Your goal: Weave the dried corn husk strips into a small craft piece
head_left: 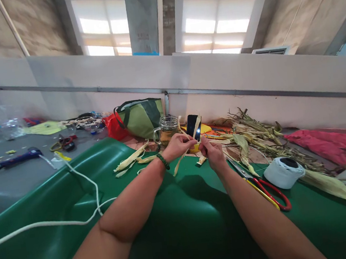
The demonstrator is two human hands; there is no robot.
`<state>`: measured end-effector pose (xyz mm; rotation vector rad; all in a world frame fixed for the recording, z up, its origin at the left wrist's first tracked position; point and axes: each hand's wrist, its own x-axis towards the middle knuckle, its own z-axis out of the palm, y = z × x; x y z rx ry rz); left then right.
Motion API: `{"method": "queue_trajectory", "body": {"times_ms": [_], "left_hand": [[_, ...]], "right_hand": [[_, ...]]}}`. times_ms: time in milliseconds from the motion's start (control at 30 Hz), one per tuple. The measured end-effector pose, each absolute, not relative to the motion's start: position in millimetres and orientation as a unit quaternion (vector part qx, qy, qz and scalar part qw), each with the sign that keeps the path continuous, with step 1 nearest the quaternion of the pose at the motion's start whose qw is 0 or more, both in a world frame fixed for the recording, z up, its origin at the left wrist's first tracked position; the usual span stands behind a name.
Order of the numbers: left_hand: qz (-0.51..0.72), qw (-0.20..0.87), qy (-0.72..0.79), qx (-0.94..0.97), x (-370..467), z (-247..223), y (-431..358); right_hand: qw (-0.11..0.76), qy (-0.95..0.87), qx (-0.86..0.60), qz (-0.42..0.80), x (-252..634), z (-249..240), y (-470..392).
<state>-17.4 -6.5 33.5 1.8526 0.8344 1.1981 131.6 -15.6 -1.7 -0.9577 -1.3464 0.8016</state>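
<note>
Above green mat (185,229) nr mug (167,134), L hand (177,145) & R hand (214,153) pinch husk strips (197,125).

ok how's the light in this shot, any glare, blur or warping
Head view: windows partly blown out; head view: shiny glare on the green mat, dark shadow below left hand and right hand; head view: wide-angle stretch toward edges, clear plastic at far left blurry.

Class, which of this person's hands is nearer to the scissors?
Right. The right hand is a little left of the scissors, near their blade tips; the left hand is farther left, beyond the right hand.
</note>
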Motion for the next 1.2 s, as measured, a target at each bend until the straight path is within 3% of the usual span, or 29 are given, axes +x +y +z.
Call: {"method": "queue_trajectory", "body": {"times_ms": [200,500,667,733,867,1033,1200], "left_hand": [[0.46,0.335,0.365,0.737,-17.8,34.2,-7.2],[0.458,0.6,0.296,0.585,-18.5,36.7,-7.4],[0.457,0.604,0.305,0.577,-19.3,40.0,-11.8],[0.448,0.587,0.317,0.595,-18.8,40.0,-12.2],[0.441,0.48,0.32,0.687,-17.2,35.6,-9.3],[0.413,0.326,0.308,0.792,-14.0,26.1,-4.1],[0.364,0.215,0.299,0.856,-11.7,23.7,-6.0]], "right_hand": [[0.625,-0.544,-0.415,0.377,137.4,-1.3,-10.8],[0.59,-0.51,-0.406,0.477,139.9,3.9,-12.8],[0.51,-0.556,-0.314,0.577,144.4,13.3,-24.4],[0.533,-0.563,-0.282,0.565,145.3,14.7,-25.7],[0.638,-0.56,-0.332,0.41,143.7,10.9,-20.1],[0.59,-0.662,-0.388,0.25,144.2,6.3,-16.8],[0.626,-0.644,-0.411,0.154,146.1,3.1,-17.7]]}}
